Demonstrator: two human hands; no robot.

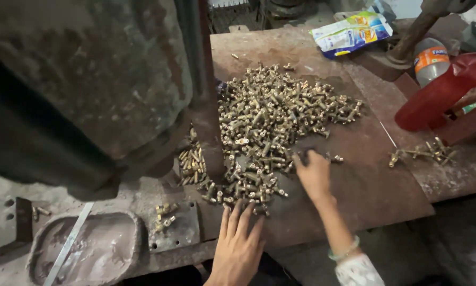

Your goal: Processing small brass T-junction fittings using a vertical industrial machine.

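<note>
Two hands, left (238, 246) and right (313, 175), one uncountable heap of brass fittings (270, 127), one plastic bottle (429, 59), one packet (351, 33).

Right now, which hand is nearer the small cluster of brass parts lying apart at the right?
Right. The right hand rests at the main pile's edge, left of the small cluster; the left hand sits farther left, nearer you.

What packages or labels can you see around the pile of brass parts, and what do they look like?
Pouch: lies flat at the table's far edge; rectangular, white and blue with yellow and green patches.
Bottle: far right, behind the red object; clear plastic with an orange and white label band.
No signs or screens in view.
</note>
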